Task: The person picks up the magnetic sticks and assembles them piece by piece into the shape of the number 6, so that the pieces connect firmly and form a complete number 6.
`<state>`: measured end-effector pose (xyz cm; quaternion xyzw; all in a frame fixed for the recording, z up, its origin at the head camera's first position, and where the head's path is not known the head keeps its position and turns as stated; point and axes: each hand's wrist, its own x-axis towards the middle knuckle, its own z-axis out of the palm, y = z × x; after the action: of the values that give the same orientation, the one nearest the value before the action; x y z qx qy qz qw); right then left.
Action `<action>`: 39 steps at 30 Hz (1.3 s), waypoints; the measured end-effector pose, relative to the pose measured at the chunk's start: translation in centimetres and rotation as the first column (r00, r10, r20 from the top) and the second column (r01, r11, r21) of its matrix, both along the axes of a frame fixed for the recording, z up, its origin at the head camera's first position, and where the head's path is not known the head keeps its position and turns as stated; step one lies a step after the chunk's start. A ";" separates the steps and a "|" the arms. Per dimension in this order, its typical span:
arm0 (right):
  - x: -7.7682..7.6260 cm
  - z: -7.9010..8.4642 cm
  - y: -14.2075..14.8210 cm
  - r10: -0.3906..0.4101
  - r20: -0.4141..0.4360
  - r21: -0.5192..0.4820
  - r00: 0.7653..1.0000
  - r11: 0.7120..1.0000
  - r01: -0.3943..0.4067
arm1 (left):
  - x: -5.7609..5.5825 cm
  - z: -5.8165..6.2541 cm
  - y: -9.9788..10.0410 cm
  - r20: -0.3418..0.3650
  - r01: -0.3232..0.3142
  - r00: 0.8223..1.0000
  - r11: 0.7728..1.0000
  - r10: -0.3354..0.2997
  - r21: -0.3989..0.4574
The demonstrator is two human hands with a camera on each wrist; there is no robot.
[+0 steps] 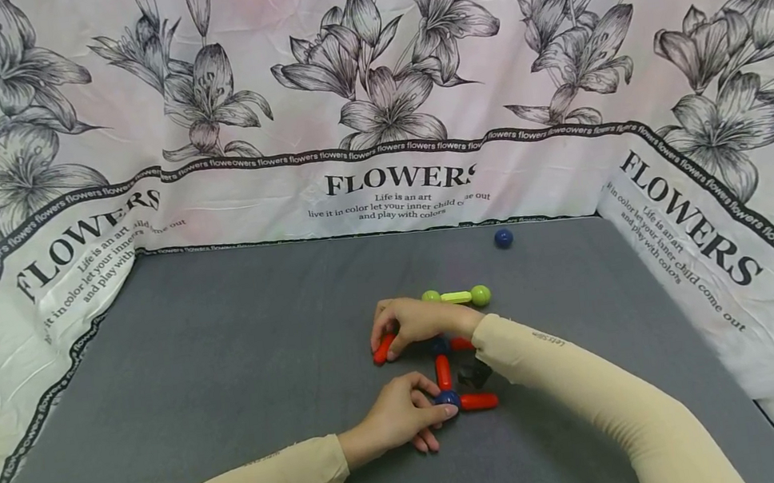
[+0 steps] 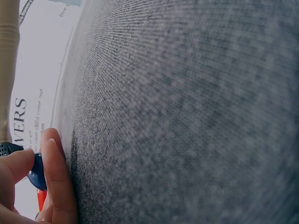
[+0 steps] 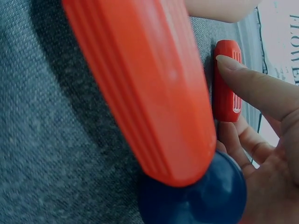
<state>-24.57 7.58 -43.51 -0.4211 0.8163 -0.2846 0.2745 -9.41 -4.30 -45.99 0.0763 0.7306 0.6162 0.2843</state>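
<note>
My left hand (image 1: 397,415) pinches a blue ball (image 1: 448,401) between thumb and fingers; the left wrist view shows this blue ball (image 2: 37,173) in the grip too. A red rod (image 1: 481,401) extends from it to the right, and another red rod (image 1: 443,373) leads away to a second blue ball (image 1: 441,345). From that ball a further red rod (image 1: 462,343) points right, partly under the right forearm. Left of this assembly, my right hand (image 1: 417,320) holds a separate red rod (image 3: 227,81) by thumb and fingers, low over the table.
Behind the right hand lies a light green rod with a green ball at each end (image 1: 457,297). One loose blue ball (image 1: 503,238) rests near the grey table's (image 1: 239,332) far edge. A flower-printed cloth (image 1: 395,188) borders the table at the back and sides.
</note>
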 end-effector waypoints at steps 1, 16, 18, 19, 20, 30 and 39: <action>0.0 -0.1 0.0 -0.003 -0.002 0.000 1.000 1.000 0.003 | 0.0 0.0 0.0 0.000 0.001 1.000 1.000 -0.001 -0.001; 0.5 0.3 0.3 -0.039 0.009 -0.009 0.999 0.999 0.039 | 0.1 -0.2 0.2 -0.007 0.006 1.000 1.000 -0.006 0.002; 0.6 0.4 0.3 -0.044 0.019 -0.010 0.999 0.999 0.044 | 0.1 -0.2 0.2 -0.006 0.008 1.000 1.000 -0.008 0.003; 0.6 0.4 0.4 -0.047 0.019 -0.011 0.999 0.999 0.047 | 0.1 -0.2 0.2 -0.006 0.008 1.000 1.000 -0.008 0.003; 0.6 0.4 0.4 -0.047 0.019 -0.011 0.999 0.999 0.048 | 0.1 -0.1 0.2 -0.006 0.008 1.000 1.000 -0.008 0.003; 0.9 1.2 1.1 -0.025 0.031 -0.076 0.999 0.997 0.027 | 0.0 -0.1 0.2 -0.016 0.004 1.000 1.000 -0.004 -0.003; 1.2 2.0 2.4 -0.075 0.060 -0.123 0.995 0.989 0.082 | 0.0 -0.3 0.3 -0.020 0.001 1.000 1.000 -0.001 -0.005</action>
<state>-23.34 10.02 -41.52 -0.3969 0.8049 -0.3576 0.2584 -9.46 -4.04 -46.29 0.0820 0.7349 0.6132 0.2777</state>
